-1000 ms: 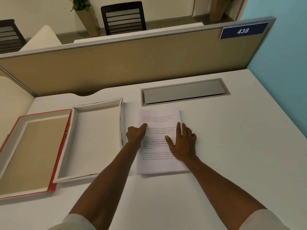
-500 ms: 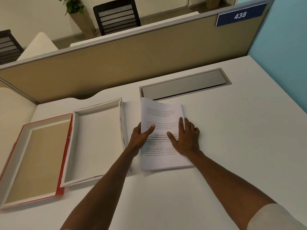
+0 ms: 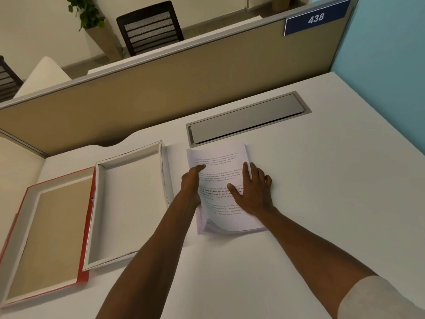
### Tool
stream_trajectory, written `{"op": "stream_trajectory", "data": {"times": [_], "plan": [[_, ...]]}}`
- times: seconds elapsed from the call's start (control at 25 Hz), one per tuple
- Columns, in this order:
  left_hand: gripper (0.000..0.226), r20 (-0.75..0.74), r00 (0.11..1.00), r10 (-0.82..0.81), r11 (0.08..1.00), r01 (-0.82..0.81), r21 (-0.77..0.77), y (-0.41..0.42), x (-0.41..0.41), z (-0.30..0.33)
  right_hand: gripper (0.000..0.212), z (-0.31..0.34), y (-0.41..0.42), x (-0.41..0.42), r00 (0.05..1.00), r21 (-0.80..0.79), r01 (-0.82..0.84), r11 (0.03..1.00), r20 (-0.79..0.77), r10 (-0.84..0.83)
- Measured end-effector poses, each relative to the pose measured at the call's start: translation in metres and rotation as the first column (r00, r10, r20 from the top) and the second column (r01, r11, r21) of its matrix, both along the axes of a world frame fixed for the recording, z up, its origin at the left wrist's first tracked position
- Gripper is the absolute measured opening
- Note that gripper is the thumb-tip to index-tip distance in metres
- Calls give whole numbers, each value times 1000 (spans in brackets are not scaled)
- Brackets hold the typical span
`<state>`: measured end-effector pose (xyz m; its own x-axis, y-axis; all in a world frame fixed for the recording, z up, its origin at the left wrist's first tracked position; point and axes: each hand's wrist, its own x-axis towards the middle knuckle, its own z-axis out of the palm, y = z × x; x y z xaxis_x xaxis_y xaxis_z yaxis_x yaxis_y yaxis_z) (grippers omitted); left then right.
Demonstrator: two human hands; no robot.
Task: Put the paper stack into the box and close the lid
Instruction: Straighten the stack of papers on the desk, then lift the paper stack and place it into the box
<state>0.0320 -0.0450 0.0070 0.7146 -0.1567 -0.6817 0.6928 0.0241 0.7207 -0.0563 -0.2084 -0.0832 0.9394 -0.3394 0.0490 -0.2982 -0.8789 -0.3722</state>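
White desk (image 3: 322, 180) runs up to a tan partition (image 3: 161, 93) carrying a blue "438" sign (image 3: 316, 18). On it, the paper stack (image 3: 220, 171) lies just right of the open white box (image 3: 128, 203). Its left edge is lifted, the sheets fanning at the near corner. The left hand (image 3: 192, 185) grips that raised edge, thumb on top, fingers tucked beneath and hidden. The right hand (image 3: 251, 192) lies open and flat on the printed page, pressing it down. The red-edged lid (image 3: 89, 226) lies inside-up, touching the box's left side.
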Motion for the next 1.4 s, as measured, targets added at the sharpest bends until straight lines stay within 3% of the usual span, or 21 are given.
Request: {"op": "stream_trajectory", "data": {"times": [0.08, 0.2, 0.32, 0.52, 0.72, 0.8, 0.84, 0.92, 0.96, 1.0, 1.04, 1.16, 1.28, 1.4], "plan": [[56, -38, 998, -45, 999, 45, 3, 4, 1, -4, 91, 0, 0, 0, 1000, 0, -3, 1000, -7, 3], [54, -52, 999, -7, 970, 20, 244, 13, 9, -8, 91, -2, -1, 1, 1000, 8, -1, 1000, -6, 1], [60, -75, 997, -14, 948, 37, 315, 21, 22, -17, 91, -3, -3, 0, 1000, 17, 1, 1000, -6, -1], [57, 40, 972, -232, 897, 198, 396, 12, 25, -22, 91, -5, -2, 1, 1000, 16, 3, 1000, -2, -2], [38, 193, 970, -147, 847, 22, 532, 2, 14, -16, 91, 0, -2, -2, 1000, 64, 3, 998, -15, -2], [41, 308, 941, -142, 884, -19, 467, 6, -1, -13, 94, 7, -5, 1, 996, 253, 78, 964, 16, -85], [42, 362, 921, -146, 906, -22, 422, 10, -8, -10, 95, 15, -10, 6, 986, 418, 152, 896, -2, -167], [43, 446, 883, -147, 944, -9, 329, 16, -20, -3, 91, 40, -26, 20, 951, 765, 277, 582, -134, -277], [45, 477, 867, -145, 956, -1, 292, 19, -25, 0, 82, 54, -33, 25, 946, 877, 285, 387, -193, -259], [48, 505, 852, -140, 963, 0, 268, 23, -30, 4, 69, 65, -37, 27, 952, 928, 267, 259, -212, -222], [51, 527, 839, -134, 966, -7, 258, 25, -32, 8, 57, 73, -39, 29, 957, 940, 250, 230, -204, -205], [50, 602, 790, -121, 970, -36, 242, 29, -33, 20, 44, 97, -24, 25, 951, 908, 211, 362, -105, -291], [38, 680, 724, -110, 980, -35, 196, 30, -29, 35, 29, 120, -5, 15, 934, 830, 67, 554, 143, -327], [38, 726, 685, -57, 992, -45, 120, 35, -33, 42, 24, 137, 6, -1, 891, 788, -93, 608, 338, -303]]}}
